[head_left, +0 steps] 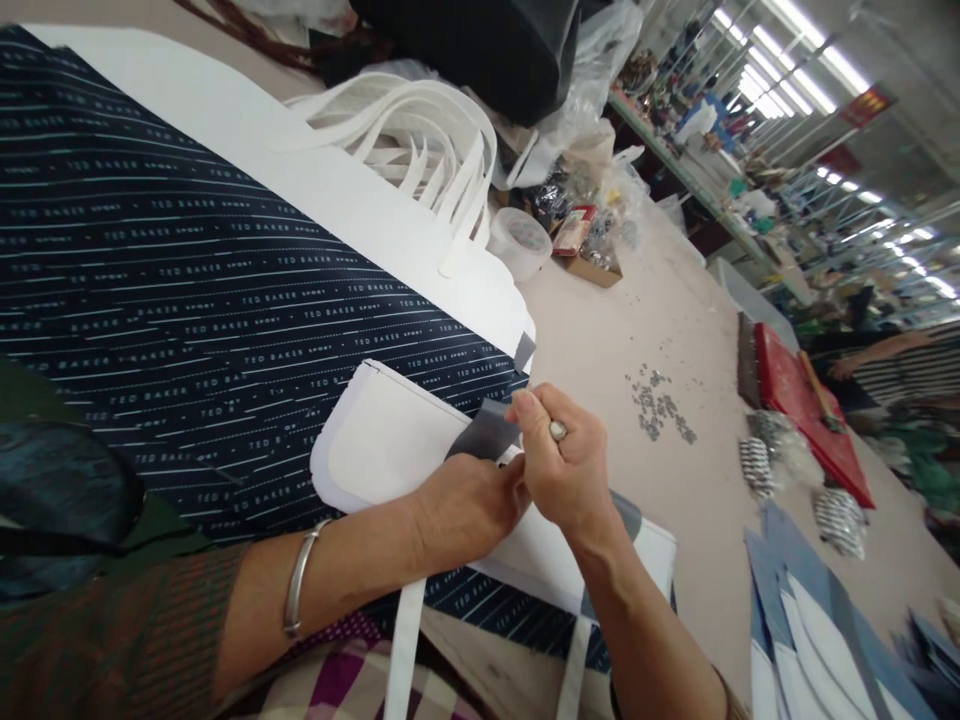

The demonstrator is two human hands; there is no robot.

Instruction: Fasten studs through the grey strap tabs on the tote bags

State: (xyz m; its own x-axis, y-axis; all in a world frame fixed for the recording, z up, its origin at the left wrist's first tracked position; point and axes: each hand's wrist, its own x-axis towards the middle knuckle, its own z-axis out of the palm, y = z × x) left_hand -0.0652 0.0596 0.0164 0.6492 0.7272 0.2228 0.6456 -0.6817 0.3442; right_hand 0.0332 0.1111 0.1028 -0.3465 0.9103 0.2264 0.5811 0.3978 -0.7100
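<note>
My left hand [476, 502], a metal bangle on its wrist, rests on a white panel [397, 430], fingers bent and pinched together at a dark grey strip [484, 430] crossing it. Just beside it, my right hand [566, 455] is closed in a fist over the panel. A small pale round thing [557, 430] shows at its fingers; whether it is a ring or a tool's end I cannot tell. What the fingertips of both hands grip is hidden. Beneath the panel lies dark blue printed fabric [247, 290]. White straps [406, 650] hang from the near side.
White strap loops [420, 130] lie on a large white sheet [202, 110]. Beyond are a tape roll [519, 243], a small cardboard box [592, 268] and scattered metal bits [660, 405]. At right are a red tray [810, 410] and blue-and-white pieces [817, 610]. Another person's arm [889, 350] shows behind.
</note>
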